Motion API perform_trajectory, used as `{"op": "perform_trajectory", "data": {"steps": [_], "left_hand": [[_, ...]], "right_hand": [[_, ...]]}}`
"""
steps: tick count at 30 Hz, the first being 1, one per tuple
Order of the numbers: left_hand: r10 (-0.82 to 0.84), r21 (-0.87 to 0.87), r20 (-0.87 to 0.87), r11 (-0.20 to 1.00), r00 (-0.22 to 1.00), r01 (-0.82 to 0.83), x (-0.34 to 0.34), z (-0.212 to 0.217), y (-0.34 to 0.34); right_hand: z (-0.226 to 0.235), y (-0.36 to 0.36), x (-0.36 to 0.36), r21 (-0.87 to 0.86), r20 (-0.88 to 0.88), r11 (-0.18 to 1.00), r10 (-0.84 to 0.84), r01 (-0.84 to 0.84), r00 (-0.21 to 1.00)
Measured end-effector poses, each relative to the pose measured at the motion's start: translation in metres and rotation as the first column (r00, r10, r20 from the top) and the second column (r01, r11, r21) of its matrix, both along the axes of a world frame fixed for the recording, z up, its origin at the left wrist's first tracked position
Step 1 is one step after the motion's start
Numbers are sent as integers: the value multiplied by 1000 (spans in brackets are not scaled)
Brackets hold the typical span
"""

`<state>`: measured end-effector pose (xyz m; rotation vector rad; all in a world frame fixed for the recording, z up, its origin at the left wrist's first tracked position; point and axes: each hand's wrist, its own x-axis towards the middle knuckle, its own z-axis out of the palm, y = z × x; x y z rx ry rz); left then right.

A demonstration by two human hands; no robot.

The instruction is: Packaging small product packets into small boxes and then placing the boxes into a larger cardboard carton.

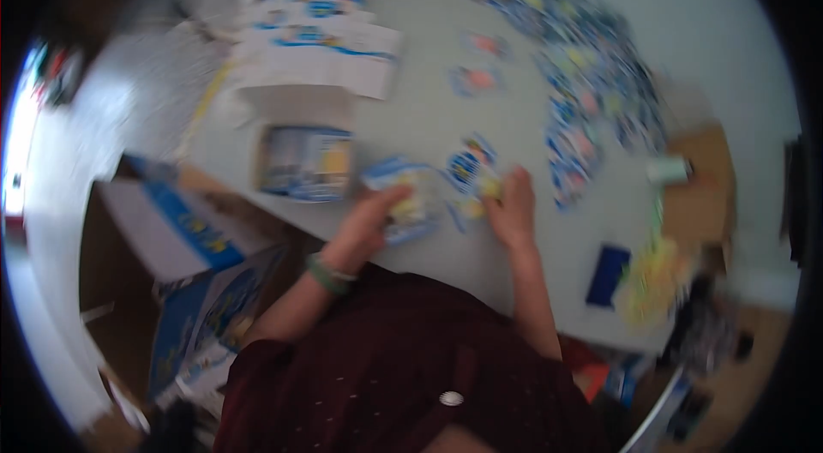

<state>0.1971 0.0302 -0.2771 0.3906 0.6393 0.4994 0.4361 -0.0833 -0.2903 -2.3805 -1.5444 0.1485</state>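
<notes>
My left hand (367, 223), with a green band at its wrist, grips a blue-edged clear packet (420, 200) with a pale yellow piece showing in it. Just to the right, my right hand (513, 209) is closed on another blue-and-white packet (468, 165), also with something yellow at its lower end. Motion blurs both packets, so their contents cannot be made out. Left of my hands stands an open small box (296, 107), its white flap raised and blue packets inside. Two packets with pinkish contents, a farther packet (485, 45) and a nearer packet (477, 80), lie beyond my hands.
A long heap of blue packets (576, 54) spreads over the table's right side. Flattened white-and-blue cartons (356, 59) lie at the back left. A large open carton (120, 239) stands lower left. Cardboard (707, 196), a pale roll (667, 169) and yellow strips (656, 282) are at right.
</notes>
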Motion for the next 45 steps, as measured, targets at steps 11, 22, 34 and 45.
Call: {"op": "perform_trajectory", "data": {"steps": [11,22,34,45], "left_hand": [[-102,74,-109,991,989,110,15,7,-9],[-110,24,-95,993,989,113,18,18,-1],[-40,-69,79,997,996,46,45,26,-9],[-88,-41,54,995,995,90,34,2,3]], "right_hand": [[52,-8,9,42,-525,992,-81,121,847],[57,67,21,-441,-119,867,202,-234,972],[46,25,-83,14,-897,976,-83,217,433],[34,156,50,94,-68,983,163,-156,984]]}}
